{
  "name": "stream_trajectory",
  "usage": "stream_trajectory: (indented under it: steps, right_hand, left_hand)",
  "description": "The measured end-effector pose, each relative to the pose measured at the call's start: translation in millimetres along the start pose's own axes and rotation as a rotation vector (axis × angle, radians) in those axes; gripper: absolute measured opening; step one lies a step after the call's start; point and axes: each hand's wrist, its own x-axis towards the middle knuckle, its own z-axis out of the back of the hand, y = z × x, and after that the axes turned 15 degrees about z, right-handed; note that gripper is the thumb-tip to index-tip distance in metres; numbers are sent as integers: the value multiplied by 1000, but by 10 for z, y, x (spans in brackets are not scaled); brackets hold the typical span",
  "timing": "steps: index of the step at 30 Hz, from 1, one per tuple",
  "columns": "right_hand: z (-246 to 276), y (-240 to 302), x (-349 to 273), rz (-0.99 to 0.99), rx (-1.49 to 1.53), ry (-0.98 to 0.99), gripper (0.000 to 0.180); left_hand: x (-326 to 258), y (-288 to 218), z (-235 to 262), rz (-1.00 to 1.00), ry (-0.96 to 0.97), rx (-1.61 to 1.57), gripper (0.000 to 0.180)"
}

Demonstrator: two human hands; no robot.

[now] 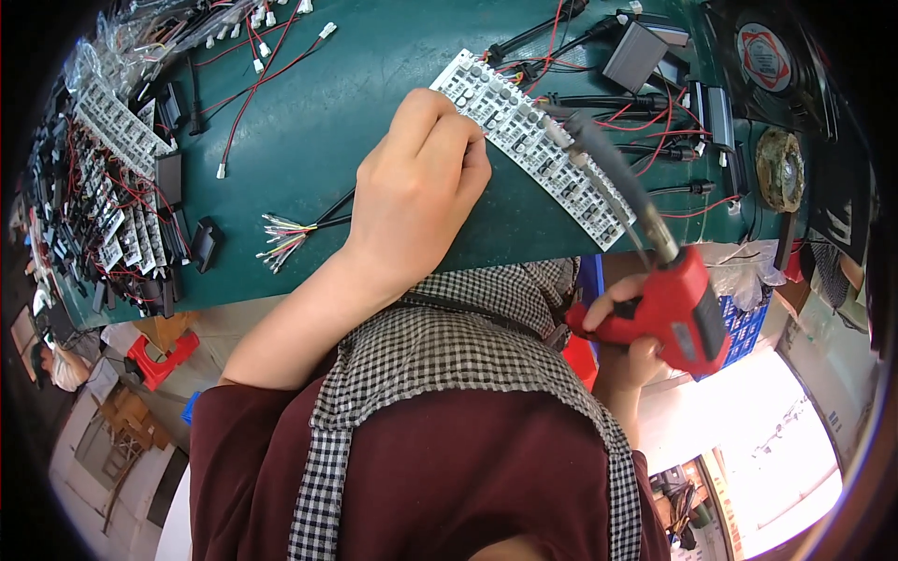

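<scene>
My left hand (418,182) is closed in a pinch over the upper left part of a white circuit board panel (538,140); its fingertips are mostly hidden. A black cable (337,208) runs into this hand from below, its other end fanned into several stripped coloured wires (288,234). My right hand (629,323) grips the handle of a red soldering gun (681,313). The gun's dark barrel, blurred, slants up and left over the panel toward its upper edge. Whether the tip touches the board cannot be told.
Piled at the left are circuit board strips (122,131), black cases and wires. Loose red-black leads (253,89) lie at the back. Black cables and grey boxes (636,58) fill the right side, beside a round amber dish (780,170) and a fan-like device (763,56).
</scene>
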Motion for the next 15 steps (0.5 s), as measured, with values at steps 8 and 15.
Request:
stream_trajectory:
  steps: [8,15]
  right_hand:
    - [113,-97,-206,33,-305,172,54]
    - [305,-229,-310,52,-465,262,53]
  left_hand:
    - [32,-8,11,24,11,-10,13]
    - [45,-17,34,45,40,1,13]
